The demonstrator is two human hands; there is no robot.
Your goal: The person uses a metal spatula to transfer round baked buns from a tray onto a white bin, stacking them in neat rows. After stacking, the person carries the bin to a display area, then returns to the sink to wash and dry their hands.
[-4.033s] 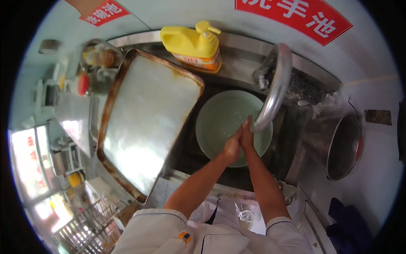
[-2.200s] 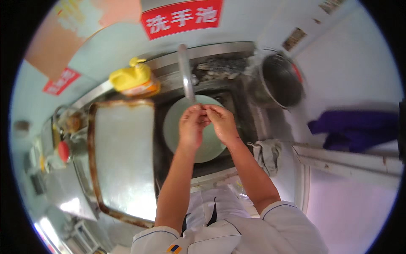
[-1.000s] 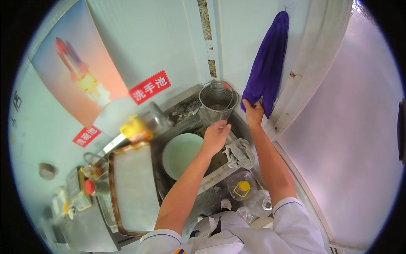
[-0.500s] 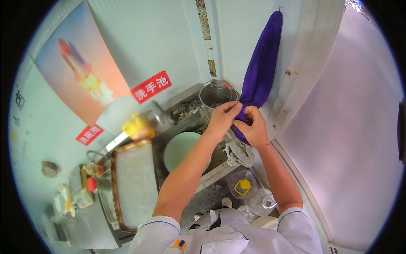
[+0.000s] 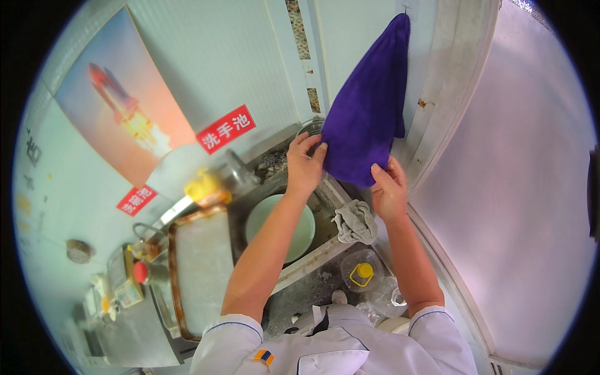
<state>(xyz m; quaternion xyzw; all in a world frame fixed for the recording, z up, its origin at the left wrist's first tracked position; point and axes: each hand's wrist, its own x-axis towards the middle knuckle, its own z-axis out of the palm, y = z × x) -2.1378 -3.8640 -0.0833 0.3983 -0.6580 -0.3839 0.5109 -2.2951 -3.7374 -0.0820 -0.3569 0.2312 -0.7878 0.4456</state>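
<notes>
A purple towel hangs by its top from a small hook on the wall and is spread into a broad triangle. My left hand pinches its lower left edge between thumb and fingers. At the lower right edge, my right hand grips the cloth with the thumb on top. Behind my left hand and the towel, a metal bucket is mostly hidden. Below the hands, a crumpled grey rag drapes over the sink's edge. A pale green basin sits in the sink, partly covered by my left forearm.
Left of the basin stands a large baking tray with a rusty brown rim. A faucet and a blurred yellow object are behind it. Clear plastic jugs, one with a yellow cap, stand on the floor. A white wall frame runs along the right.
My hands were close together on the bunched lower end of the towel. They have moved apart, and the towel has opened out wide between them.
</notes>
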